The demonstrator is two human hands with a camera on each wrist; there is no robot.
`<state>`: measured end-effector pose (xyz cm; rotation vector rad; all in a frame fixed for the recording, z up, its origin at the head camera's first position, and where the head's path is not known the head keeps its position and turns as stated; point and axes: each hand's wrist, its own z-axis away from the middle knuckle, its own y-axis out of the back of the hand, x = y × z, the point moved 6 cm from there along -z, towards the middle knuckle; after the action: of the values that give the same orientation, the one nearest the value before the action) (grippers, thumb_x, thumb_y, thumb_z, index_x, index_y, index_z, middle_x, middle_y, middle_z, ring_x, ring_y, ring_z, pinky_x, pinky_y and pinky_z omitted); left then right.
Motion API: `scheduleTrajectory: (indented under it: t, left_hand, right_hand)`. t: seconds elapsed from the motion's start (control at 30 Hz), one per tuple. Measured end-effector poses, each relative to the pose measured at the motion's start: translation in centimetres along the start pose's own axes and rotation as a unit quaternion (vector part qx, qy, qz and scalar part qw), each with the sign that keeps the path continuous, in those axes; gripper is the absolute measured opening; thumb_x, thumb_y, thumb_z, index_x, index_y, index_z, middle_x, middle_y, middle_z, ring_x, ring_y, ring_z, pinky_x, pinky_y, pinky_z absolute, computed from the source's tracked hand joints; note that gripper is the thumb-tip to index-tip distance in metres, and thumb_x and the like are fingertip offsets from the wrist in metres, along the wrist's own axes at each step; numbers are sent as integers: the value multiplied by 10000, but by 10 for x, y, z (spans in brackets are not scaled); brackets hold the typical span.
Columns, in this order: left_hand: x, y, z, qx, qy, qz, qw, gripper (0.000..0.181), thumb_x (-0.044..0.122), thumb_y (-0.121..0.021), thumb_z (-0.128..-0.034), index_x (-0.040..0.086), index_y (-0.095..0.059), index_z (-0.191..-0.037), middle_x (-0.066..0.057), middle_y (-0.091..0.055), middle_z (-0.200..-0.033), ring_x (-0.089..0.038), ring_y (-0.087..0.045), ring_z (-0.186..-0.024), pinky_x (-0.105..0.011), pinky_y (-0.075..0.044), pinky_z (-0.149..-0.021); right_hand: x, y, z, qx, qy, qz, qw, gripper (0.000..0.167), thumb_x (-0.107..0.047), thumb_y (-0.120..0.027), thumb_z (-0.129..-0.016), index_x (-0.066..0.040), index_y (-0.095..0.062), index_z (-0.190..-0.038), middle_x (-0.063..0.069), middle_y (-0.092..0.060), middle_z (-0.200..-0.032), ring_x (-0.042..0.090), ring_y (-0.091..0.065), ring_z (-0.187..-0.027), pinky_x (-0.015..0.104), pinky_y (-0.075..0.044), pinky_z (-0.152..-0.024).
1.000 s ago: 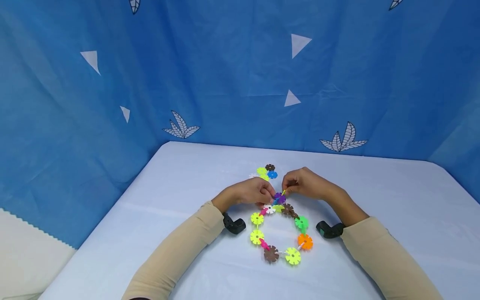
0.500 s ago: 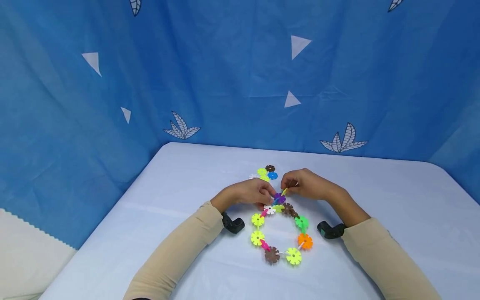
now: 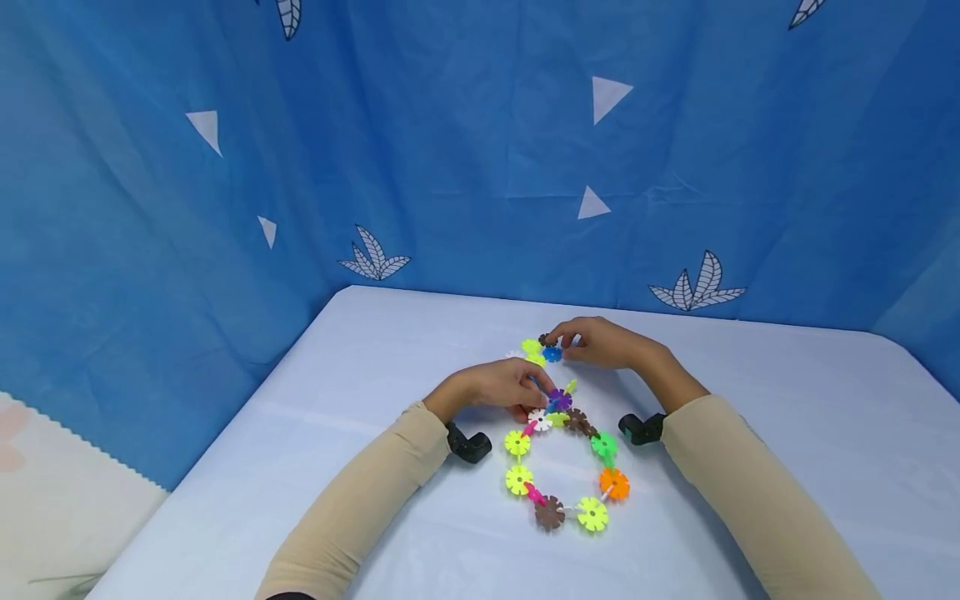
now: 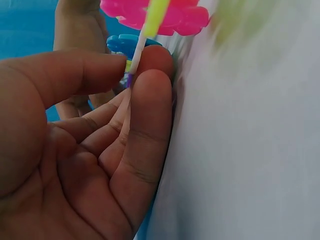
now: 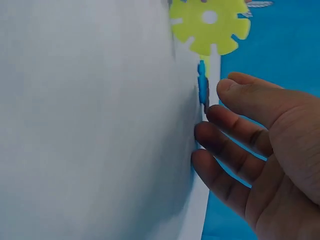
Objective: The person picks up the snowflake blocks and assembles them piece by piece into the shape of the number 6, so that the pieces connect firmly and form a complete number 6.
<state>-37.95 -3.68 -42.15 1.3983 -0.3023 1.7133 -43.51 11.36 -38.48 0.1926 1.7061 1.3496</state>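
Note:
A ring of interlocking plastic flower discs lies on the white table, including a green disc [image 3: 604, 445] and an orange disc [image 3: 614, 484]. At its far end my left hand [image 3: 506, 385] holds the linked discs between thumb and fingers, beside a purple disc [image 3: 559, 400] with a small yellow disc [image 3: 572, 387] standing on it. The fingers hide part of what they pinch. My right hand [image 3: 600, 342] is over the loose discs at the back, fingers apart and loosely bent, right by a brown disc [image 3: 548, 341] and a blue disc [image 3: 552, 355]. In the right wrist view no disc is gripped.
Yellow loose discs [image 3: 531, 347] lie left of the blue one, with a white disc [image 3: 514, 355] partly behind my left hand. A blue patterned cloth [image 3: 480, 167] hangs behind the table [image 3: 360, 333]. Black cameras sit at both wrists.
My right hand has let go of the small yellow disc on the purple one and moved back and slightly left to the loose discs. The left hand keeps its hold on the ring.

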Motion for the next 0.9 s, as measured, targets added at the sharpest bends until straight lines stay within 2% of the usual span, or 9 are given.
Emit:
scheduleTrajectory:
  t: [0.1, 0.23, 0.4, 0.53, 0.63, 0.77, 0.9]
  left_hand:
    - [-1, -2, -1, -12, -100, 55, 9999, 197, 108, -594, -1030, 5, -646, -1190, -66, -660, -857, -162, -618, -672, -274, -552, -664]
    - [-1, -2, 0, 90, -121, 76, 9999, 179, 138, -580, -1044, 12, -668, -1136, -67, -618, -830, -157, -600, -647, -260, -541, -634]
    - [-1, 1, 1, 284, -93, 18, 9996, 168, 136, -578, -1045, 34, -685, -1126, -80, -663, -860, -160, -620, -667, -265, -545, -620]
    - [-1, 3, 0, 425, -129, -76, 9990, 166, 137, -574, -1046, 46, -692, -1120, -92, -691, -866, -164, -639, -681, -275, -551, -615]
    - [0, 3, -2, 511, -259, -196, 9982, 167, 137, -573, -1045, 43, -696, -1106, -87, -700, -863, -158, -638, -684, -278, -554, -618]
    - [2, 4, -5, 660, -458, -303, 9963, 166, 133, -591, -1037, 36, -712, -1097, -73, -711, -867, -152, -645, -703, -279, -559, -638]
    - [3, 4, -7, 685, -571, -232, 9957, 169, 104, -637, -1007, 9, -715, -1122, -69, -714, -881, -147, -655, -738, -282, -563, -673]
  right_hand:
    - [1, -3, -9, -193, -63, 289, 9994, 330, -24, -657, -978, -92, -693, -1299, 97, -636, -1143, 266, -576, -1041, 458, -519, -932]
    - [3, -5, -13, -258, -78, 587, 9979, 284, -33, -665, -972, -105, -725, -1240, 88, -606, -1057, 247, -566, -960, 424, -523, -874]
    - [6, -3, -8, -224, -280, 418, 9985, 196, -57, -711, -945, -92, -702, -1137, 66, -607, -1036, 248, -557, -958, 426, -511, -877]
    - [11, -2, 1, -119, -428, -18, 9990, 131, -66, -717, -944, -78, -633, -1043, 52, -621, -995, 238, -570, -928, 412, -509, -850]
    - [15, 0, 10, -59, -541, -607, 9967, 92, -53, -688, -964, -58, -608, -1009, 67, -626, -949, 227, -603, -864, 381, -531, -800]
    - [21, 0, 22, -89, -775, -1695, 9824, 64, -49, -657, -986, -5, -611, -989, 122, -640, -935, 258, -651, -813, 370, -567, -777]
    - [26, -1, 30, -112, -963, -2365, 9668, 100, -85, -665, -989, 7, -626, -982, 154, -657, -956, 288, -659, -815, 370, -574, -791]
